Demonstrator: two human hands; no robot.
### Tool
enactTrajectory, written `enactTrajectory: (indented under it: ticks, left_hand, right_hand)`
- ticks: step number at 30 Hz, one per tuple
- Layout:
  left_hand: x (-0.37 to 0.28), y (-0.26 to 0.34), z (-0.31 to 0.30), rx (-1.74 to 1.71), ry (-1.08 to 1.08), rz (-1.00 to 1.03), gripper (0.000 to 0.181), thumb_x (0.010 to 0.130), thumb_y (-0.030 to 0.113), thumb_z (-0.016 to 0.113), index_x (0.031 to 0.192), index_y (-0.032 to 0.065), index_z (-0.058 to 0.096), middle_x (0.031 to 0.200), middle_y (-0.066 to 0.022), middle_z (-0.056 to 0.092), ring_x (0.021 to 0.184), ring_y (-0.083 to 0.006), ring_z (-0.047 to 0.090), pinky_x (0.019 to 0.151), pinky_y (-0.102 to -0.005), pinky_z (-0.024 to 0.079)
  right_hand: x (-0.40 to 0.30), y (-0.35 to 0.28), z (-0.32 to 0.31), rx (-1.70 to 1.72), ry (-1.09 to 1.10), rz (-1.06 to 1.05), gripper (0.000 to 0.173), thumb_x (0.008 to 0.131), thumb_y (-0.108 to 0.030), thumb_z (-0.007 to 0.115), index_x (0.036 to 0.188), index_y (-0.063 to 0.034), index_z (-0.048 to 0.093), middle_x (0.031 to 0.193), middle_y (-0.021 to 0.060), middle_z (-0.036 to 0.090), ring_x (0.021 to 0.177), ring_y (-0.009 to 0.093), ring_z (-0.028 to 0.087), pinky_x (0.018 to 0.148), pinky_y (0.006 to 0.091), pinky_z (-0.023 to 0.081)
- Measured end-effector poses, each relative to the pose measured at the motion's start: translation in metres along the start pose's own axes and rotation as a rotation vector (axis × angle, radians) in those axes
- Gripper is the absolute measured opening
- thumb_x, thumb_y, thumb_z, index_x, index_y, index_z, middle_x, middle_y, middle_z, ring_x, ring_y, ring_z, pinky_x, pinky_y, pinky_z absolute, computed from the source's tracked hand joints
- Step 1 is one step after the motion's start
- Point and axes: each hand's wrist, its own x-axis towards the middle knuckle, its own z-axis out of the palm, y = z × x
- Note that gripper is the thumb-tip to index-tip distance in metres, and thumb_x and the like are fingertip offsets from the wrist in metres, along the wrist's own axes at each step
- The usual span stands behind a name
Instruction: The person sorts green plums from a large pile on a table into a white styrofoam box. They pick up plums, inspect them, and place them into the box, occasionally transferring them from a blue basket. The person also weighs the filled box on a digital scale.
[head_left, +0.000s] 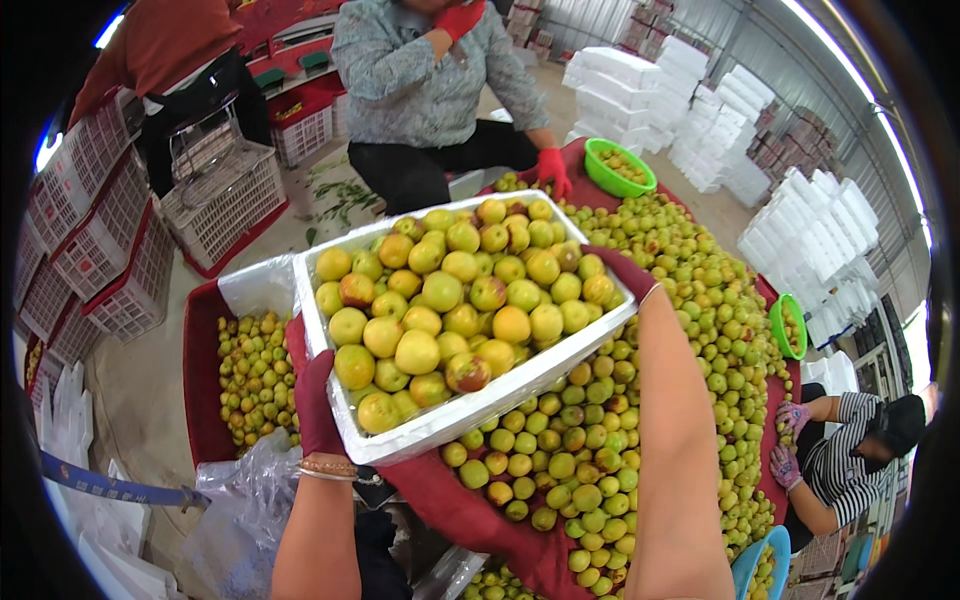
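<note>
A white foam box (480, 409) full of green-yellow jujube fruit (442, 291) is held up in front of me, tilted so its right end sits higher in view. My left hand (318, 405), in a dark red glove, grips the box's left end. At the right end, my right hand (621, 270) wears the same kind of glove and clasps the wall. Some of the fruit has reddish-brown patches. Beneath the box spreads a large heap of loose fruit (585, 457) on a red cloth (457, 499). The box hides part of that heap.
Left stands a red-lined crate (201, 375) of fruit beside clear plastic film (262, 480). Stacked plastic crates (112, 247) and white foam boxes (810, 232) stand farther off. Green bowls (619, 166) rest on the heap's edge. People (442, 97) sit across and at right (847, 457).
</note>
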Motion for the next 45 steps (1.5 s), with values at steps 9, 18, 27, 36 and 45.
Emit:
enactTrajectory:
  ticks: [9,18,27,36,45]
  left_hand:
    - [-0.043,0.013,0.003,-0.037,0.046,0.023,0.038,0.086,0.020,0.061,0.118,0.0004,0.059,0.102,-0.0115,0.066,0.090,-0.0227,0.066,0.082,-0.0343,0.054]
    - [-0.130,0.091,0.012,-0.112,-0.090,-0.059,0.039,0.087,0.021,0.062,0.119,-0.0019,0.059,0.105,-0.0129,0.068,0.093,-0.0232,0.066,0.084,-0.0354,0.054]
    - [-0.282,0.188,-0.058,-0.085,0.037,-0.010,0.037,0.085,0.026,0.067,0.110,-0.0016,0.063,0.098,-0.0108,0.067,0.088,-0.0197,0.066,0.078,-0.0330,0.054]
    - [-0.440,0.283,-0.198,-0.231,0.117,-0.011,0.044,0.087,0.032,0.063,0.121,0.0032,0.060,0.112,-0.0147,0.067,0.105,-0.0274,0.065,0.094,-0.0410,0.054]
    - [-0.542,0.306,-0.357,0.191,0.453,0.179,0.059,0.079,0.020,0.058,0.134,0.0011,0.049,0.123,-0.0152,0.061,0.111,-0.0290,0.062,0.096,-0.0409,0.052]
  right_hand:
    - [-0.133,-0.017,0.025,0.015,0.090,0.002,0.058,0.084,-0.044,0.068,0.124,-0.0035,0.059,0.106,0.0122,0.068,0.088,0.021,0.068,0.080,0.0332,0.057]
    - [-0.283,-0.034,0.079,0.029,0.065,-0.131,0.056,0.085,-0.042,0.063,0.122,0.0001,0.058,0.109,0.0156,0.068,0.093,0.025,0.069,0.086,0.0361,0.057]
    - [-0.374,-0.014,0.207,0.014,-0.087,-0.134,0.048,0.087,-0.037,0.057,0.119,-0.0001,0.059,0.108,0.0159,0.067,0.096,0.026,0.068,0.087,0.0370,0.056]
    - [-0.362,0.082,0.368,0.011,-0.384,0.097,0.053,0.084,-0.037,0.055,0.122,0.0002,0.056,0.112,0.0165,0.065,0.100,0.030,0.066,0.092,0.0399,0.054]
    - [-0.297,0.254,0.514,-0.054,-0.640,0.113,0.039,0.080,-0.013,0.062,0.115,0.0031,0.060,0.102,0.0112,0.066,0.089,0.021,0.065,0.081,0.0333,0.054]
